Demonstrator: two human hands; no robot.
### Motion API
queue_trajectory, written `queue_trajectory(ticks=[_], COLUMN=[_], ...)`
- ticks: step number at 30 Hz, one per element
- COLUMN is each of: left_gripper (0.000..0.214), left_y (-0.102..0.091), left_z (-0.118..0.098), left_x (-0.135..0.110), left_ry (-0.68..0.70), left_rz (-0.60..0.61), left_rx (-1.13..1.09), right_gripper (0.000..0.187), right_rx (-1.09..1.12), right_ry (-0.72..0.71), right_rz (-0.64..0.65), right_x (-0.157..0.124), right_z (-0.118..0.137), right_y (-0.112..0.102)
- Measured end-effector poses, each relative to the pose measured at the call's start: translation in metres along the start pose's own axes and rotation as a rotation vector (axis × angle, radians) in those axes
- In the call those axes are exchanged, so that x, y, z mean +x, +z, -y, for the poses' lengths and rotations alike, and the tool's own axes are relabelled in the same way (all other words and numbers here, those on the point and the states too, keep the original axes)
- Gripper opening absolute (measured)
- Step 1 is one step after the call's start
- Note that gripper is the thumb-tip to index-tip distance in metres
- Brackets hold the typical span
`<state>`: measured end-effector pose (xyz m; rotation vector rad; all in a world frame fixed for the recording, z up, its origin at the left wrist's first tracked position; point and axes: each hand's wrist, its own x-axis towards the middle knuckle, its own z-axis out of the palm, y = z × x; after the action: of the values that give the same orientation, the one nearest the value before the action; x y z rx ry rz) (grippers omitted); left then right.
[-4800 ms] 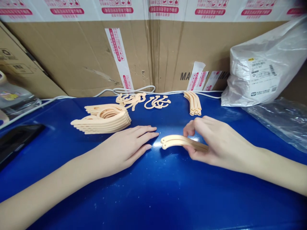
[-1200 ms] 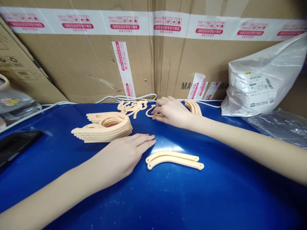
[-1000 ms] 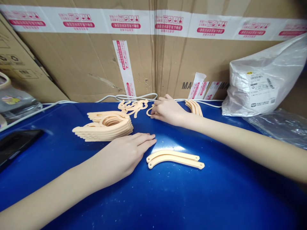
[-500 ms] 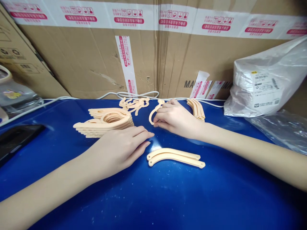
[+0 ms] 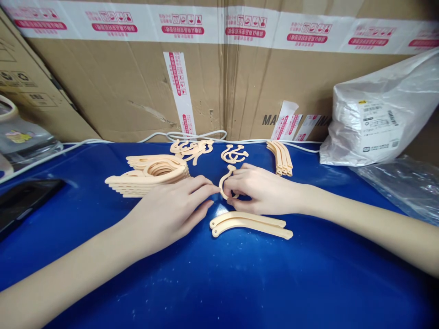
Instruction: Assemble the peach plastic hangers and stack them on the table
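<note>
My right hand (image 5: 255,188) pinches a cream-coloured hanger hook (image 5: 222,185) above the blue table, its knobbed end pointing away from me. The index fingertip of my left hand (image 5: 181,203) reaches the hook's curved side; whether it touches cannot be told. That hand is otherwise free, with fingers stretched out and thumb apart. Just in front of my right hand lie two curved hanger arms (image 5: 252,224), side by side. A stack of folded hangers (image 5: 154,176) stands behind my left hand, which partly covers it. Loose hooks lie in one pile (image 5: 192,148) and a smaller group (image 5: 235,154).
More hanger arms (image 5: 280,157) lie at the back right. A white cable (image 5: 144,138) runs along the cardboard box (image 5: 130,91). A phone (image 5: 30,201) and a clear jug (image 5: 25,137) are at left; a plastic-wrapped parcel (image 5: 363,119) stands at right.
My right hand has come toward me from the back hook group, bringing one hook close to my left fingertips. The remaining hooks there are now visible. My left hand has barely moved.
</note>
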<state>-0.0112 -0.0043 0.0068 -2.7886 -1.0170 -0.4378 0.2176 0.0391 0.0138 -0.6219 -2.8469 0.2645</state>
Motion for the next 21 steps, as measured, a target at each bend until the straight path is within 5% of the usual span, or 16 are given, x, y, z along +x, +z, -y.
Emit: queue_trajectory(ticks=[21], left_gripper=[0.033], left_y=[0.0051], left_z=[0.0049], left_x=[0.001], left_ry=[0.08], left_rz=[0.023], left_rx=[0.028], right_gripper=[0.014], right_rx=[-0.02], right_ry=[-0.032], right_rz=[-0.109], right_x=[-0.0019], right_z=[0.0011], right_y=[0.0044])
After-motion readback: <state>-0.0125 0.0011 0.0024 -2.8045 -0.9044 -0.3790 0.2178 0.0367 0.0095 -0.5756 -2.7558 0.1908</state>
